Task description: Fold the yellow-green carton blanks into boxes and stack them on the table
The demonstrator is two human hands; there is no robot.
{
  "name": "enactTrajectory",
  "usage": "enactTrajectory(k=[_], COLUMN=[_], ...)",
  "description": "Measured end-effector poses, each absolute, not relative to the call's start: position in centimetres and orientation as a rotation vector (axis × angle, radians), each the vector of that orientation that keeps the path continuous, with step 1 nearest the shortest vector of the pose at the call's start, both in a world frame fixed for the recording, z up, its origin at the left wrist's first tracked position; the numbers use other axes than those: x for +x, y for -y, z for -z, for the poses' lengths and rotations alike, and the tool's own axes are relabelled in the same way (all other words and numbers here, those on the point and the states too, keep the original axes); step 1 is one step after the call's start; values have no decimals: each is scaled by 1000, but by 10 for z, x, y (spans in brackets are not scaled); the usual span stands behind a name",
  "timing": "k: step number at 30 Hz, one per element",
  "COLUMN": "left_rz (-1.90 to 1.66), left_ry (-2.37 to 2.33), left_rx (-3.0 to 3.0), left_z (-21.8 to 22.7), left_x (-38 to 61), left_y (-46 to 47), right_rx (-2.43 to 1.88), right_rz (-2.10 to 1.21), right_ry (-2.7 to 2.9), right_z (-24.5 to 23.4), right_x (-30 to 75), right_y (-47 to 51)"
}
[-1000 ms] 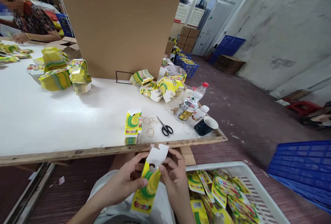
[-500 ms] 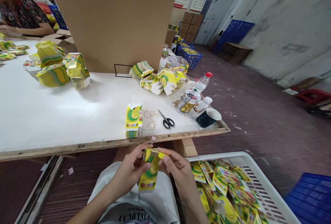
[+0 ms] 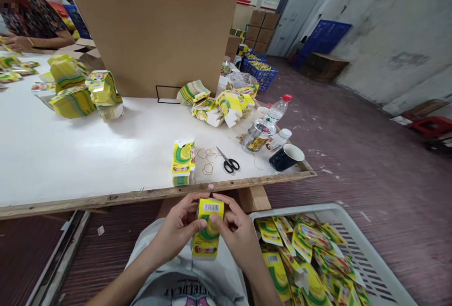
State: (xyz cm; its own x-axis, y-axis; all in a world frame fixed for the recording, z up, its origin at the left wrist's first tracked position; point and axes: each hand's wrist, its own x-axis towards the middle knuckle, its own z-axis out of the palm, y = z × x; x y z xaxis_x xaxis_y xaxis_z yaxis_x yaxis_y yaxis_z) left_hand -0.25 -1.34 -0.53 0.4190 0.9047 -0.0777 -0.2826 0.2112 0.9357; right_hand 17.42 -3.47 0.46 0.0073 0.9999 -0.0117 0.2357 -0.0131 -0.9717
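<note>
A small yellow and green carton (image 3: 206,242) is held upright over my lap, its barcode end flap folded over at the top. My left hand (image 3: 181,228) grips its left side, thumb on the front panel. On the other side, my right hand (image 3: 235,226) is closed round it, its thumb also pressing the front. A stack of matching flat cartons (image 3: 183,157) lies on the table just beyond my hands. Beside my right forearm, a white plastic basket (image 3: 339,214) holds many yellow packets or cartons (image 3: 307,245).
On the white table (image 3: 148,155) lie scissors (image 3: 230,164) and rubber bands (image 3: 208,168). A dark mug (image 3: 282,159), a jar (image 3: 257,137) and bottles stand by its right edge. Carton piles (image 3: 72,87) lie left, near a tall cardboard sheet (image 3: 155,33). A co-worker (image 3: 35,23) sits far left.
The carton's top was open with a flap raised; now the flap lies down and its barcode faces me. My right thumb has moved left onto the carton's front.
</note>
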Motion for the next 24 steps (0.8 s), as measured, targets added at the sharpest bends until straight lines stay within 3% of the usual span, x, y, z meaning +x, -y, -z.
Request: enactTrajectory(k=[7, 15, 21, 24], left_rz=[-1050, -1091, -1061, -1019], left_ry=[-808, -897, -1230, -1392], left_rx=[1176, 1416, 2049, 2178], left_z=[6, 8, 11, 12], left_x=[5, 14, -27, -46], left_y=[11, 17, -35, -56], right_rx=[-1196, -1210, -1886, -2144], right_rz=[-949, -822, -141, -103], right_ry=[1133, 1246, 1334, 1270], right_z=[-1, -2, -18, -20], right_x=[171, 175, 294, 337], right_y=[34, 43, 81, 100])
